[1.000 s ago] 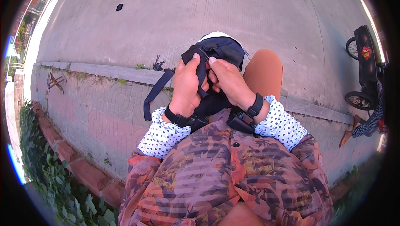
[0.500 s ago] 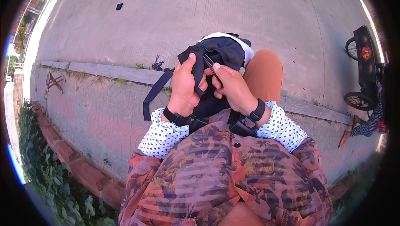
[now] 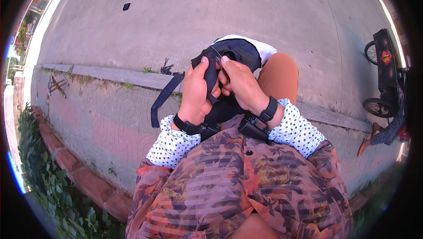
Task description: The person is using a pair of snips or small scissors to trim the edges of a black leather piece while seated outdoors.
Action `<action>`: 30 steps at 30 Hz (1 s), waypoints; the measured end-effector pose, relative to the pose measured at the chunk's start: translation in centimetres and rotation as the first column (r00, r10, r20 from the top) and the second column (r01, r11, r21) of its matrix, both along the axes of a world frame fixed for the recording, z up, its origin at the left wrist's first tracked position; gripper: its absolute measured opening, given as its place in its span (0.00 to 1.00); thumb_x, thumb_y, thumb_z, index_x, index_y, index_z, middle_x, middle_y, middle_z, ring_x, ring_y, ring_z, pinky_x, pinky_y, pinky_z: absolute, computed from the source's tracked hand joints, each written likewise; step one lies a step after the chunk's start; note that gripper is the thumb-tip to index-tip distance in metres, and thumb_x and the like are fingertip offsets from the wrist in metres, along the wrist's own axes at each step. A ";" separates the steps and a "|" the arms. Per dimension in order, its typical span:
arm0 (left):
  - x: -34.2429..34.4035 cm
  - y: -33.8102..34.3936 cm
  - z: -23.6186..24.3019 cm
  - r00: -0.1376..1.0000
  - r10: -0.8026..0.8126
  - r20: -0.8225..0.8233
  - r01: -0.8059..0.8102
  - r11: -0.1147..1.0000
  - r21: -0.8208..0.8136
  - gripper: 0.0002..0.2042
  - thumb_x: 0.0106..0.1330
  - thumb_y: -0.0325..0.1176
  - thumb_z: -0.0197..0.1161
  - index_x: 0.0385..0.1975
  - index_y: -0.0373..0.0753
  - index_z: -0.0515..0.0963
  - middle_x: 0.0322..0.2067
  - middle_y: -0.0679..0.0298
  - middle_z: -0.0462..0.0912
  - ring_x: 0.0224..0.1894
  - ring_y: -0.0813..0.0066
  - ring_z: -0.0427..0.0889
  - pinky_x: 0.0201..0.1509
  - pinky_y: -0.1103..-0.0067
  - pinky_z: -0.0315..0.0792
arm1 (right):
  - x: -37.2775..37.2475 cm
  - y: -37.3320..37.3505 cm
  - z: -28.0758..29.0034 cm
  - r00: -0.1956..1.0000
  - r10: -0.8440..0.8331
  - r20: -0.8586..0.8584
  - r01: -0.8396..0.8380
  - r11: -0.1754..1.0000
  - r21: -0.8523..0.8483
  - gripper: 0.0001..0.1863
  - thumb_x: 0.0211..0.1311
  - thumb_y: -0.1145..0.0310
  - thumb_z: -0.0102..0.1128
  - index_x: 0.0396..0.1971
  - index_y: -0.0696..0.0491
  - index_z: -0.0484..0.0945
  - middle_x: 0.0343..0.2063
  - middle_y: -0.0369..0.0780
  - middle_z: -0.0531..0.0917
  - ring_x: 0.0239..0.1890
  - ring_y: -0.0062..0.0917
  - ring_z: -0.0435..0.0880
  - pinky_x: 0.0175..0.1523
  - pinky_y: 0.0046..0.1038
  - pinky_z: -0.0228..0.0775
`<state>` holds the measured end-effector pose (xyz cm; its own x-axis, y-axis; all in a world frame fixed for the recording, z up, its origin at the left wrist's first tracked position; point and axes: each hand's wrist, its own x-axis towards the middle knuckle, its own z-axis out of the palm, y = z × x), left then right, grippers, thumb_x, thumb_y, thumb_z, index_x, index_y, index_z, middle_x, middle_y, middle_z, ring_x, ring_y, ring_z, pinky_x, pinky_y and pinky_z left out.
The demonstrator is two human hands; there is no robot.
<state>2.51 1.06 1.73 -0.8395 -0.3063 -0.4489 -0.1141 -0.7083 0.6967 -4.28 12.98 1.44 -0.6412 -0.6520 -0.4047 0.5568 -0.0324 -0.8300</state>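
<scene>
Two bare hands, both in view, work close together over a bundle of dark cloth (image 3: 242, 47), which lies in front of the torso, just left of the raised knee in brown trousers (image 3: 280, 78). Left hand (image 3: 196, 88): closed, thumb pressing a fold of the cloth against the fingers. Right hand (image 3: 243, 84): thumb and fingers pinching a thin metal tool (image 3: 216, 51); its tip meets the cloth near the left thumb.

Hidden: most of the tool's length, under the right hand; its kind cannot be told. The right fingertips are partly covered, and the seam or layer at the tip is too dark and small to read. A white cloth (image 3: 266, 49) shows only as a margin beyond the dark one. A dark strap (image 3: 165, 100) hangs out to the left; its join to the bundle is behind the left hand.

Surface: patterned paving (image 3: 132, 118) nearest the person, then a stone curb (image 3: 128, 77), then grooved concrete (image 3: 176, 19) outdoors. On the concrete, a small black object (image 3: 126, 6), kind unclear. At right, a black wheeled cart (image 3: 384, 71); beside it, another person's leg and foot (image 3: 364, 146), the rest cut off. Left rim: leafy plants (image 3: 42, 164) behind red edging blocks (image 3: 83, 179).
</scene>
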 end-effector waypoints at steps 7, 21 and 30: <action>0.2 0.0 0.1 1.000 0.012 -0.010 -0.012 1.000 0.001 0.17 0.78 0.43 0.47 0.41 0.35 0.75 0.15 0.65 0.70 0.09 0.80 0.62 0.13 0.81 0.57 | -0.5 -0.7 0.3 0.999 -0.021 0.047 0.023 0.998 -0.051 0.20 0.78 0.54 0.43 0.40 0.57 0.75 0.19 0.30 0.67 0.18 0.16 0.61 0.25 0.21 0.58; 0.6 0.3 0.3 1.000 -0.017 0.015 0.017 0.999 -0.040 0.15 0.78 0.42 0.49 0.45 0.36 0.76 0.21 0.67 0.74 0.12 0.81 0.65 0.13 0.81 0.58 | -0.8 -0.3 0.4 0.997 -0.021 0.081 0.025 0.999 -0.048 0.19 0.78 0.53 0.45 0.37 0.54 0.74 0.18 0.29 0.66 0.18 0.15 0.59 0.25 0.22 0.58; 1.0 0.7 0.1 1.000 -0.002 0.011 0.003 0.999 -0.034 0.13 0.77 0.40 0.51 0.45 0.38 0.75 0.22 0.67 0.73 0.13 0.81 0.65 0.13 0.81 0.58 | -0.9 -0.3 -0.4 0.997 -0.057 0.046 0.059 0.997 -0.044 0.19 0.76 0.55 0.48 0.37 0.58 0.77 0.18 0.30 0.68 0.18 0.16 0.63 0.23 0.22 0.58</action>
<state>3.54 1.72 1.80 -0.8352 -0.3193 -0.4478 -0.1238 -0.6842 0.7187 -5.17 12.71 1.07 -0.6609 -0.6324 -0.4041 0.5889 -0.1033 -0.8016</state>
